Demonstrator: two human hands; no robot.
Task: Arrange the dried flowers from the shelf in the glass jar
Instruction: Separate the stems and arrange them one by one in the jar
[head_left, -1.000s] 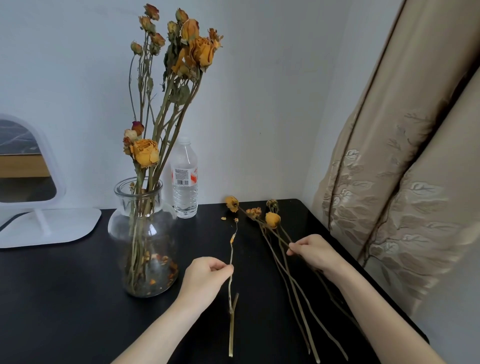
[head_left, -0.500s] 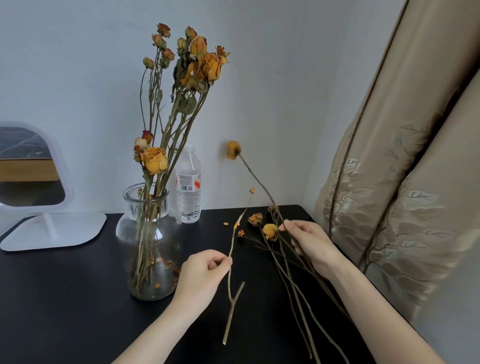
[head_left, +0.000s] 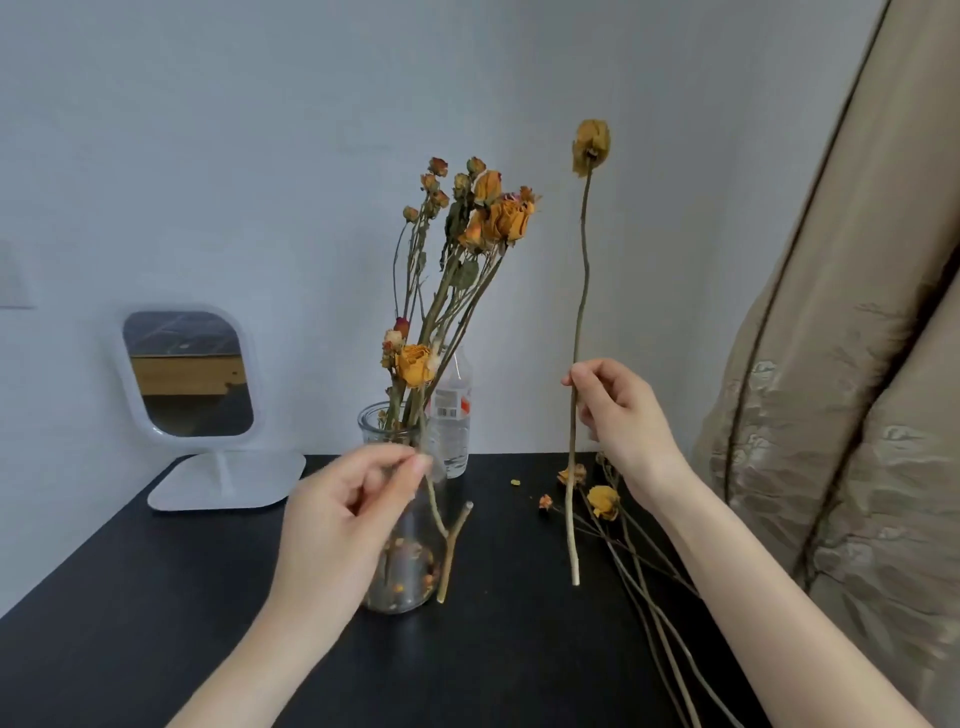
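The right hand (head_left: 618, 415) has lifted a long-stemmed flower (head_left: 582, 322) upright at centre right of the frame, fingers pinched on the stem; a second ago it lay flat on the bench (head_left: 130, 597). The left hand (head_left: 343, 514), blurred, seems to pinch a forked twig (head_left: 448, 540) held in front of the glass jar (head_left: 395, 519), which already carries a bunch. Both stems now look ready for the jar. More flowers (head_left: 605, 501) lie on the bench at lower right.
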